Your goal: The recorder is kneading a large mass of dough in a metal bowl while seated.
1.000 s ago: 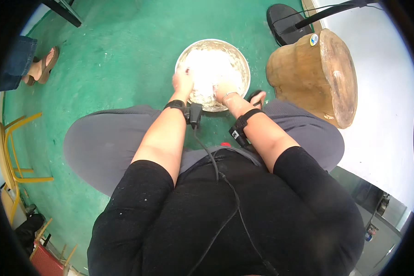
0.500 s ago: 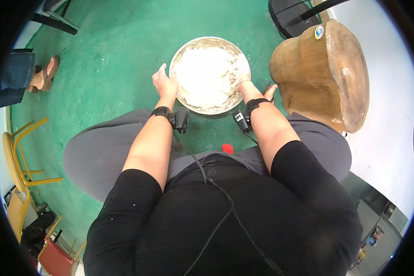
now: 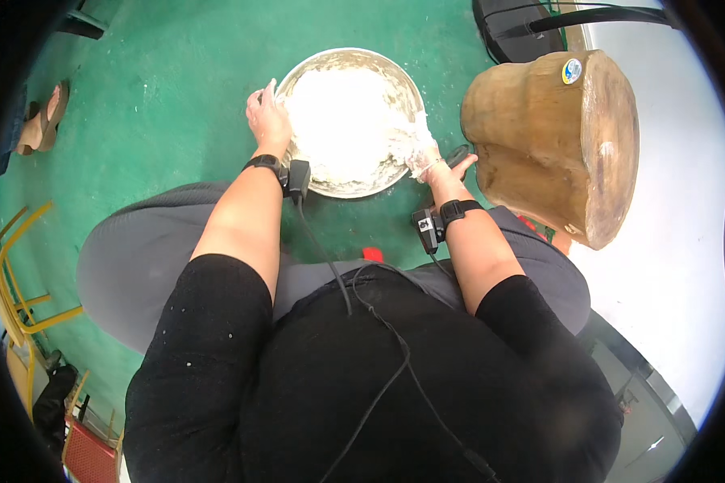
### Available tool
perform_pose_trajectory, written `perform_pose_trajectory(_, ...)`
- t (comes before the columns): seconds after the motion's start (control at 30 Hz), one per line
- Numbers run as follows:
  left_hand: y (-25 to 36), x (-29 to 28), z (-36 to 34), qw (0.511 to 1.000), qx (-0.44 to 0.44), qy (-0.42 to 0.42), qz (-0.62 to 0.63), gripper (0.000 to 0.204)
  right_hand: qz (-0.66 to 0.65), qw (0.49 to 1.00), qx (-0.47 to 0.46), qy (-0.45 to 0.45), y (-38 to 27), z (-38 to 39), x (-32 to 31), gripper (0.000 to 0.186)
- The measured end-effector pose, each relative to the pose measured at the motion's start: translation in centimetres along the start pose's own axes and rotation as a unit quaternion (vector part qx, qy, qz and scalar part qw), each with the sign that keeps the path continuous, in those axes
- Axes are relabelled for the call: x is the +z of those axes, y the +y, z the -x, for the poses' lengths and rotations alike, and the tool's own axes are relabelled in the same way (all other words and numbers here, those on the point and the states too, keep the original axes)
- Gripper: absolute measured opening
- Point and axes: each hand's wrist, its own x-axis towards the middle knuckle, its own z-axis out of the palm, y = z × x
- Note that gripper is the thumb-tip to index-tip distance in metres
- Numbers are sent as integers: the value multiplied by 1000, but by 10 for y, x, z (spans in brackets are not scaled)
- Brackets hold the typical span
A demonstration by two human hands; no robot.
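Note:
On the green floor in front of me stands a wide round metal bowl (image 3: 403,80) holding a bright white floury dough mass (image 3: 342,121). Glare hides much of the dough's surface. My left hand (image 3: 267,121) is at the bowl's left rim, fingers apart and loosely bent on the outer side. White dough coats my right hand (image 3: 420,153), which is at the right rim with its wrist outside the bowl. The coating and blur hide how its fingers are set. Each wrist wears a black strap with a small device.
A wooden stump stool (image 3: 532,113) lies on its side to the right, near a white surface. Behind it is a black base (image 3: 519,36). Another person's sandalled foot (image 3: 50,121) and a yellow-framed chair (image 3: 36,322) are at the left. A cable hangs over my lap.
My right hand has drawn back from inside the bowl to its right rim. The whole view has shifted, so the bowl appears farther left and higher. My left hand stays at the left rim.

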Motion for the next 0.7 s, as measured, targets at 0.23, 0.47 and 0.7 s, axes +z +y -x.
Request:
perform_pose_trajectory(0.23,4,8,3,999,-33,7,33,43,118,987,-42,104,-3,6,-16,73)
perform_pose_trajectory(0.47,-6,-3,8,998,-45,12,39,36,-22,995,-5,94,-36,26,42,71)
perform_pose_trajectory(0.7,13,11,9,996,-44,15,73,32,-259,966,-12,10,-1,-11,18,75)
